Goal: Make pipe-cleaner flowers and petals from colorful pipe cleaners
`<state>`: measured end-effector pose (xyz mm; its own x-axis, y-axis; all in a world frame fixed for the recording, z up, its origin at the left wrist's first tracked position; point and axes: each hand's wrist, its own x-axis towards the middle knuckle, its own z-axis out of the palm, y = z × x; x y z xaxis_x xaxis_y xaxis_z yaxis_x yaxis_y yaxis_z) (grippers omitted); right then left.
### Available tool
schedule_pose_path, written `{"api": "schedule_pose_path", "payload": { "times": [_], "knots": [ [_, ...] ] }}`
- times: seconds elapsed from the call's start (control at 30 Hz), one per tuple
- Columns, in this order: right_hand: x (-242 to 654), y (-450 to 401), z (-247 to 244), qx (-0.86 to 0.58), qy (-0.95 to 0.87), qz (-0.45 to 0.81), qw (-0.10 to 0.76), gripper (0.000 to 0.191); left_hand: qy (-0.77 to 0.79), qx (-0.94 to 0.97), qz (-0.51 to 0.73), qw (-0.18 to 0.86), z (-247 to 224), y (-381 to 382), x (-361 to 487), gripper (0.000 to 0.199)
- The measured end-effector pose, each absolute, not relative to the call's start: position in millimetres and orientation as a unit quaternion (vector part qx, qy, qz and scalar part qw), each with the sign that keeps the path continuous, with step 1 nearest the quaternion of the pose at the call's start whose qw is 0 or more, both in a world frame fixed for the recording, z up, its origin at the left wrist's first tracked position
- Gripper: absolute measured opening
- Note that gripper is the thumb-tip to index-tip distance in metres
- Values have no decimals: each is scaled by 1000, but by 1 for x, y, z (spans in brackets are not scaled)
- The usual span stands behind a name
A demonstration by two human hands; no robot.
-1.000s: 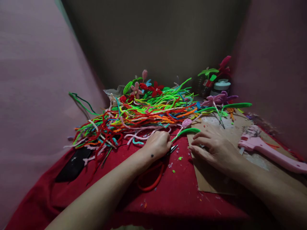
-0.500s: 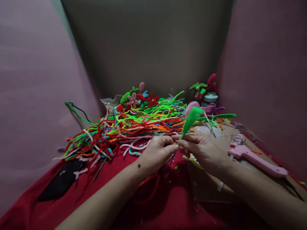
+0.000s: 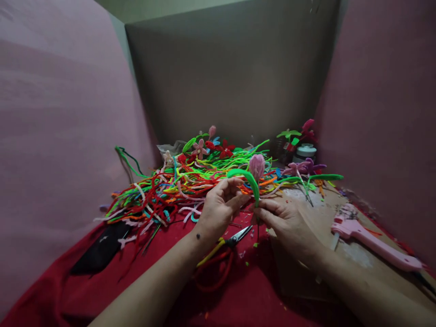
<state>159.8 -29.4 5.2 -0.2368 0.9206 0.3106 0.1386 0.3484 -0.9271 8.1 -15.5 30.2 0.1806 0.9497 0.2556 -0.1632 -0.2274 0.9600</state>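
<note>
A pink fuzzy flower [image 3: 257, 167] stands upright above my hands, with a curved green leaf [image 3: 252, 184] beside it that arches over to the left. My right hand [image 3: 284, 222] pinches the base of the flower and leaf between thumb and fingers, and a thin dark stem hangs below. Just left of the leaf, my left hand [image 3: 223, 206] has its fingers curled and thumb stretched toward the stem; whether it grips anything is hidden. Scissors [image 3: 232, 240] with yellow and red handles lie beneath my hands on the red cloth [image 3: 252, 290].
A heap of coloured pipe cleaners [image 3: 204, 175] spreads behind my hands. At the right, a pink glue gun [image 3: 371, 240] rests on cardboard [image 3: 316, 213]. A lidded jar [image 3: 304, 153] stands behind, and a black flat object [image 3: 100, 250] lies at the left.
The view has shifted, so the scene sits lower and further right. The leaf now bends left, away from the upright pink flower. My left hand has parted from my right, and the scissors show.
</note>
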Motion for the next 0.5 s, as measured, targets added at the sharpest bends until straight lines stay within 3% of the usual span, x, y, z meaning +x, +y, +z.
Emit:
{"api": "schedule_pose_path", "payload": {
  "times": [0.3,0.5],
  "knots": [
    [155,-38,1,-385,-667,496,400,22,280,572,555,535,20,-9,-2,23],
    [155,-38,-3,-382,-640,531,403,20,341,617,465,536,24,-14,0,16]
  ]
}}
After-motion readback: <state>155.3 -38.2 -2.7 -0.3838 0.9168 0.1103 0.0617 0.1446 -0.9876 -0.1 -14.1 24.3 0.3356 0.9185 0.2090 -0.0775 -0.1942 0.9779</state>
